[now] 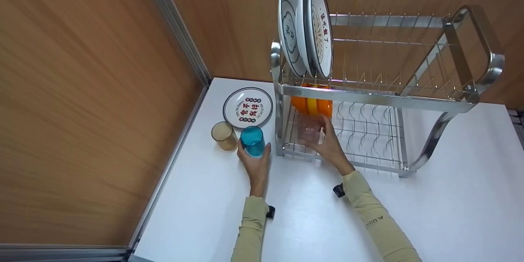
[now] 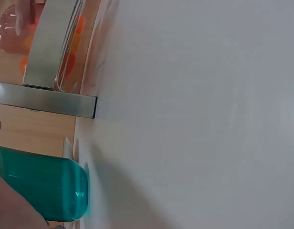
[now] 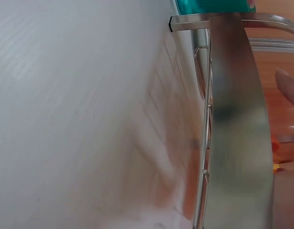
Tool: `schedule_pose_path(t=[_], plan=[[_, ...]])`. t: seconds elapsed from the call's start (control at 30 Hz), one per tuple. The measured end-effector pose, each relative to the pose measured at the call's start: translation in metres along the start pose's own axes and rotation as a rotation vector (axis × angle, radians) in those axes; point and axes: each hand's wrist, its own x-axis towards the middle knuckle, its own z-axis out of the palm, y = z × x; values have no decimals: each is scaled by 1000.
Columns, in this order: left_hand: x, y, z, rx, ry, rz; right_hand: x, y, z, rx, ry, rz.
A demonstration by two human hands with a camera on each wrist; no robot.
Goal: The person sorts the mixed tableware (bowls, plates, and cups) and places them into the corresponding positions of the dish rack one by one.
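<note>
My left hand (image 1: 254,168) curves around a teal tumbler (image 1: 252,142), its thumb standing slightly off the side nearest the rack. In the left wrist view the tumbler (image 2: 47,183) appears upright, its base right at the white tabletop. My right hand (image 1: 329,145) reaches into the lower tier of a metal dish rack (image 1: 339,94) and grips a clear pink tumbler (image 1: 309,129). Behind that tumbler sit orange and yellow pieces of tableware (image 1: 312,104). An amber tumbler (image 1: 224,136) stands just left of the teal one. Rack metal hides much of the right hand in its wrist view.
A patterned plate (image 1: 247,107) lies flat behind the tumblers, left of the rack. Several plates (image 1: 321,28) stand on edge in the upper tier at its left end. Wooden panels (image 1: 82,90) wall the left and back of the white table (image 1: 196,196).
</note>
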Motion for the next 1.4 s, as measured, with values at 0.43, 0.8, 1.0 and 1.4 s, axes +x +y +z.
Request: schedule_pose_path(t=[0.43,0.8,1.0,1.4], plan=[[16,-14,12,-10,25,-84,-3,4,-1,-40,15,-116],[22,-17,13,-74,57,-98,-7,1,-3,-82,16,-57],[21,-16,10,-87,57,-118,-11,3,-5,-31,18,-46],[10,-9,-1,-127,14,-95,-23,-2,-15,-1,10,28]])
